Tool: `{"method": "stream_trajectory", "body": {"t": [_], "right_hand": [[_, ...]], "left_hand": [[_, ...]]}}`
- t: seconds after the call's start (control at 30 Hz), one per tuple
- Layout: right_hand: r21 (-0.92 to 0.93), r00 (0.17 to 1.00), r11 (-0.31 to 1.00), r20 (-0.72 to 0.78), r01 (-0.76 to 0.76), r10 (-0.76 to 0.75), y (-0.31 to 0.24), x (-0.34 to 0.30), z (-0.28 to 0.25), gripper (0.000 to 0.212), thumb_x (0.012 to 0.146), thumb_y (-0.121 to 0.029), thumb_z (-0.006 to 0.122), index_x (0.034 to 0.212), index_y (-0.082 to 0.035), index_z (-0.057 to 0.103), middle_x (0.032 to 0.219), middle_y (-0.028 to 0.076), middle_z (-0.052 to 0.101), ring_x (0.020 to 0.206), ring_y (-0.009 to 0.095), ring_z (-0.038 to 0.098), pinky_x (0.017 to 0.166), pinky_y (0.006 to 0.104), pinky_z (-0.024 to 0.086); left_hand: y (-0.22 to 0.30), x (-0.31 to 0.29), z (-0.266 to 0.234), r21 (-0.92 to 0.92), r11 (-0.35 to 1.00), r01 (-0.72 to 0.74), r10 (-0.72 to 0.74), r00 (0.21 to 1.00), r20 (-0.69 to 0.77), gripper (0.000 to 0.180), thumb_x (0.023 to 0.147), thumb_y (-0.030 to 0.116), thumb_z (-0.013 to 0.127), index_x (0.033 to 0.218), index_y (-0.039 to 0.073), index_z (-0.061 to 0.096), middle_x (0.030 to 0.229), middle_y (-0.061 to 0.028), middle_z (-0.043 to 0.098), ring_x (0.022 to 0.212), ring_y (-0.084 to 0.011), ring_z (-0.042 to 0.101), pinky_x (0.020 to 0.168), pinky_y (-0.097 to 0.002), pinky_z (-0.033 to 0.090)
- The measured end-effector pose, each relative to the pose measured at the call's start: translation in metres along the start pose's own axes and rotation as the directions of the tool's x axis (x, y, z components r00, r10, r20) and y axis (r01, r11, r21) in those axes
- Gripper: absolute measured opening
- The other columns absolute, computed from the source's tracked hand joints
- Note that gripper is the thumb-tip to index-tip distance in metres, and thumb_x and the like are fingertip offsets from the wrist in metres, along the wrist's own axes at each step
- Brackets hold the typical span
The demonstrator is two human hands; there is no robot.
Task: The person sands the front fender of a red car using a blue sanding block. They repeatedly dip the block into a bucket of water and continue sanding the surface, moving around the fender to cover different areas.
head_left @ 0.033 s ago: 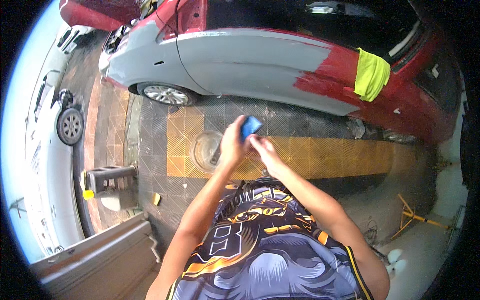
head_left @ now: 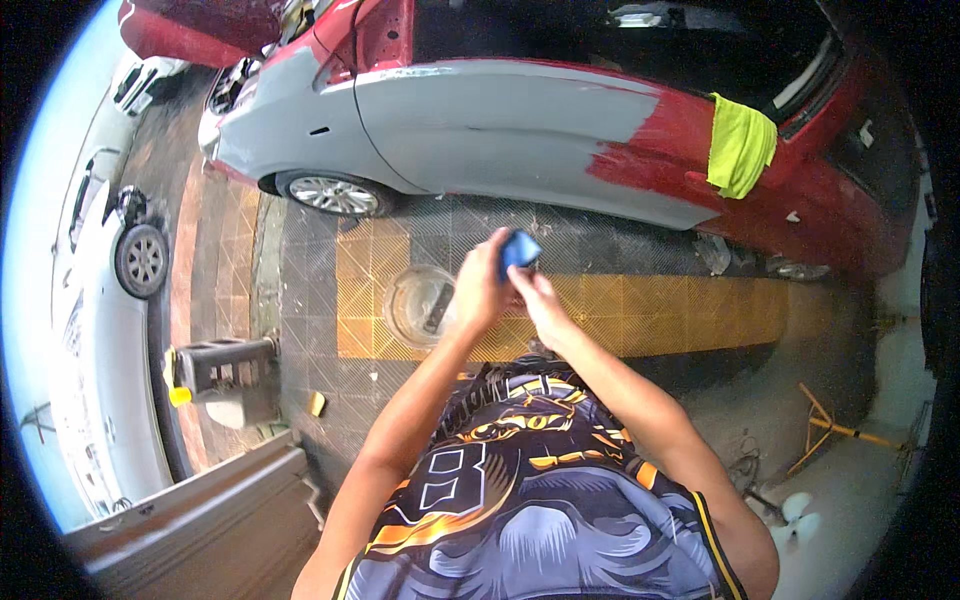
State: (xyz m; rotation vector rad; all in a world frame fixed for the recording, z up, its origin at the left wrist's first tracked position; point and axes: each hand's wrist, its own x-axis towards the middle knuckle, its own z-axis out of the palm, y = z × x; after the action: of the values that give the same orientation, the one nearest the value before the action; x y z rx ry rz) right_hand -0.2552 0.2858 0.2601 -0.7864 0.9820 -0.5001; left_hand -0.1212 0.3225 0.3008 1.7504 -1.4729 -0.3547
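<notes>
A small blue block-like piece (head_left: 519,256) is held up in front of my chest; its exact kind is blurred. My left hand (head_left: 484,285) is closed round its left side, fingers wrapped behind it. From below, my right hand (head_left: 540,300) grips the lower right edge with thumb and fingers. Beyond both hands stands a car (head_left: 500,125), grey across the doors and front fender and red toward the rear. A bright yellow-green cloth (head_left: 740,150) hangs over its window edge. Below and left of my hands, a round clear tub (head_left: 405,312) with a dark thing inside sits on the floor.
A grey stool (head_left: 225,362) with a yellow item at its edge stands to the left. Near it lies a small yellow piece (head_left: 317,404). A white car (head_left: 110,360) is farther left, a pale panel (head_left: 200,510) lower left, a yellow stand (head_left: 820,425) and a fan (head_left: 795,515) lower right.
Both hands have shifted slightly right with the blue piece, which has turned a little. More of the tub and the dark thing inside it shows.
</notes>
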Motion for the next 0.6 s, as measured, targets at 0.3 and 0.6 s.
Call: {"method": "stream_trajectory", "body": {"t": [0.3,0.6], "right_hand": [[0.292,0.992,0.951,0.042,0.101,-0.119,0.009,-0.027,0.123,0.025,0.099,-0.025,0.066,0.116,-0.006,0.063,0.102,0.004,0.069,0.084,0.018,0.069,0.076,0.0323,0.057],[0.462,0.968,0.857,0.204,-0.228,0.147,0.130,-0.047,0.361,0.036,0.093,-0.041,0.072,0.115,-0.014,0.063,0.108,-0.001,0.068,0.095,0.014,0.063,0.086,0.0332,0.044]], "left_hand": [[-0.038,-0.065,-0.132,0.028,0.993,-0.117,0.119,0.987,-0.105,0.087,0.077,0.012,0.085,0.151,0.005,0.040,0.140,-0.0224,0.055,0.130,-0.0380,0.053,0.109,-0.0450,0.043],[-0.159,-0.197,-0.332,0.106,0.975,0.194,-0.194,0.981,-0.007,0.057,0.088,0.006,0.074,0.142,0.006,0.056,0.094,-0.0125,0.065,0.076,-0.0234,0.064,0.069,-0.0330,0.054]]}}
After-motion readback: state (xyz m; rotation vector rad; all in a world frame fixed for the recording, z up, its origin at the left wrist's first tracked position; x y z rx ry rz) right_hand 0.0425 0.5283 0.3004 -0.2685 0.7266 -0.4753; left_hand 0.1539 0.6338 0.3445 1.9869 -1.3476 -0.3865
